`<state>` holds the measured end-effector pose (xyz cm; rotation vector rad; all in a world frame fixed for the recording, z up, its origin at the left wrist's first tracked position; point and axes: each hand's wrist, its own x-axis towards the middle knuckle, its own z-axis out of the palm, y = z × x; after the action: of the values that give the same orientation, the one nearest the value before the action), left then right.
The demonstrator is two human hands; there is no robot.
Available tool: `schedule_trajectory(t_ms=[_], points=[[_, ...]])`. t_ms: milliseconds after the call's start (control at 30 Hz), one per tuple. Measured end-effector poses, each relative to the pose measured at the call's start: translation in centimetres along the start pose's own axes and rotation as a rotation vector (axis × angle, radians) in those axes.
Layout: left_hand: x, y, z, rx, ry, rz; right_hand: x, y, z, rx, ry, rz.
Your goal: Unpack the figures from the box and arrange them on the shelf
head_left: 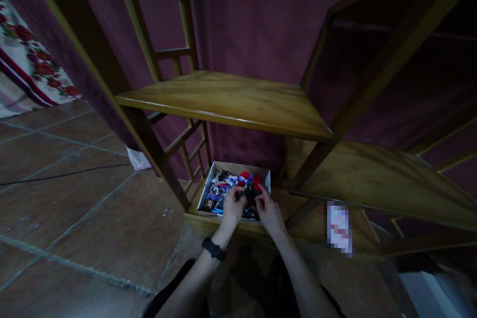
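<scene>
A shallow white cardboard box [204, 193] stands on the bottom shelf, filled with a jumble of small items in blue, white, black and clear wrapping. My left hand [234, 203], with a black band on its wrist, reaches over the front of the box with fingers curled in a pinch. Opposite it, my right hand [269, 212] is likewise pinched. Between my fingertips is a dark green piece [250, 192], too dim to name. Several red round things [257, 179] lie close behind it; whether they are joined to it I cannot tell.
A wooden shelf board [223, 99] spans above the box, close over my hands. Slanting wooden posts [313, 169] frame both sides. A blurred-out packet [339, 228] lies to the right. A black cable [67, 174] crosses the tiled floor at left; a purple curtain [261, 20] hangs behind.
</scene>
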<state>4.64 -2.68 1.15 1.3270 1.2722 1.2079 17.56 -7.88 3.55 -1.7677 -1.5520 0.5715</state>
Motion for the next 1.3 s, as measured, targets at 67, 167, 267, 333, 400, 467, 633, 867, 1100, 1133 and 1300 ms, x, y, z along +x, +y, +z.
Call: schedule_trajectory(t_ms=[67, 167, 267, 333, 400, 467, 633, 867, 1100, 1133, 1300], points=[[0.6, 0.6, -1.0, -0.074, 0.063, -0.063, 0.2, 0.2, -0.2, 0.037, 0.088, 0.033], [2.0, 1.5, -3.3, -0.212, 0.232, -0.106, 0.7, 0.6, 0.0, 0.014, 0.172, 0.051], [3.2, 2.1, -5.4, -0.309, 0.393, -0.129, 1.0, 0.3, 1.0, -0.094, 0.078, -0.085], [3.6, 2.3, -6.4, -0.360, 0.421, -0.155, 1.2, -0.3, 2.2, -0.179, -0.039, -0.174], [3.6, 2.4, -6.8, -0.393, 0.427, -0.171, 1.3, -0.9, 3.4, -0.259, -0.136, -0.209], [3.5, 2.5, -6.9, -0.411, 0.436, -0.180, 1.4, -1.4, 4.3, -0.326, -0.204, -0.203], [3.5, 2.5, -6.9, -0.436, 0.394, -0.207, 1.4, -0.9, 3.6, -0.464, -0.183, -0.119], [3.6, 1.4, -5.2, -0.359, 0.225, -0.171, 1.3, 1.0, 1.0, -0.407, -0.138, -0.009], [3.3, -0.4, -1.2, -0.171, 0.152, -0.148, 1.6, 2.0, 0.8, -0.427, -0.114, 0.070], [3.3, -0.6, -0.7, -0.126, 0.148, -0.148, 1.6, 2.0, 0.7, -0.427, -0.114, 0.076], [3.2, 0.0, -0.7, 0.219, 0.150, 0.018, 1.2, 2.0, -0.4, -0.383, -0.032, 0.121]])
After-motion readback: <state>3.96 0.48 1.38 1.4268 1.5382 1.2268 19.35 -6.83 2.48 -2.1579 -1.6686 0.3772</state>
